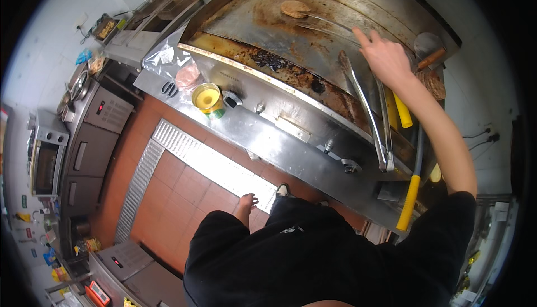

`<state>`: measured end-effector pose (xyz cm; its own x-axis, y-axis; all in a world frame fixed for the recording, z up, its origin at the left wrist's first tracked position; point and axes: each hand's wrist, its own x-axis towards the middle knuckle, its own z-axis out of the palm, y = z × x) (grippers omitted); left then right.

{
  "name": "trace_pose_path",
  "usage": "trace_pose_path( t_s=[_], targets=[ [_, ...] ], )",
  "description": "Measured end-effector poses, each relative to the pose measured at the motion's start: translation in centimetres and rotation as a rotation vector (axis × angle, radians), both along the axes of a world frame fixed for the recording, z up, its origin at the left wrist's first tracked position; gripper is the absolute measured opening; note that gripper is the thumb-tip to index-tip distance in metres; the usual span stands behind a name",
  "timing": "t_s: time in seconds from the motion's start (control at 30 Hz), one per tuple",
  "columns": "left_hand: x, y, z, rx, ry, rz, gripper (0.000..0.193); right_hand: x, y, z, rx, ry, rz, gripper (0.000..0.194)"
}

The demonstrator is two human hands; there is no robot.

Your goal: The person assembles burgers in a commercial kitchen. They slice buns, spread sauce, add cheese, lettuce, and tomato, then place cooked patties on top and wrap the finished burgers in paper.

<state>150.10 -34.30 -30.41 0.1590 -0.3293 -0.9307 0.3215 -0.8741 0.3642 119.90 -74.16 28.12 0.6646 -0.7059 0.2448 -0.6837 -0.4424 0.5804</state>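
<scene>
My right hand (386, 57) is over the right part of a flat-top griddle (251, 25), closed on slim metal tongs (333, 22). Their tips reach a browned meat patty (295, 8) near the griddle's back; whether they grip it I cannot tell. Below my right hand, larger metal tongs (369, 114) lie across the griddle's front edge. A round-bladed turner with a wooden handle (432, 58) and a yellow-handled tool (403, 110) are beside my right forearm. My left hand (249, 201) hangs by my body above the floor, its fingers apart, with nothing seen in it.
On the steel ledge stand an open tin with yellow contents (208, 98), pink patties (187, 77) by plastic film, and black scissor handles (169, 89). A long yellow-gripped handle (408, 203) sticks out at the right. Fryers (155, 17) adjoin the griddle; a metal drain grate (209, 156) crosses the floor.
</scene>
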Motion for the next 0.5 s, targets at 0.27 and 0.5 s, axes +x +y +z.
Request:
trace_pose_path(
  t_s=[0.27,0.5],
  targets=[
    [-0.2,-1.9,1.3,-0.092,-0.008,0.056,0.037,3.4,-4.7,-1.8,-0.034,-0.008,0.076,0.050],
    [-0.6,-0.1,0.0,-0.025,-0.019,0.032,0.038,4.2,-6.9,3.0,1.225,-1.239,-0.251,0.053]
  ],
)
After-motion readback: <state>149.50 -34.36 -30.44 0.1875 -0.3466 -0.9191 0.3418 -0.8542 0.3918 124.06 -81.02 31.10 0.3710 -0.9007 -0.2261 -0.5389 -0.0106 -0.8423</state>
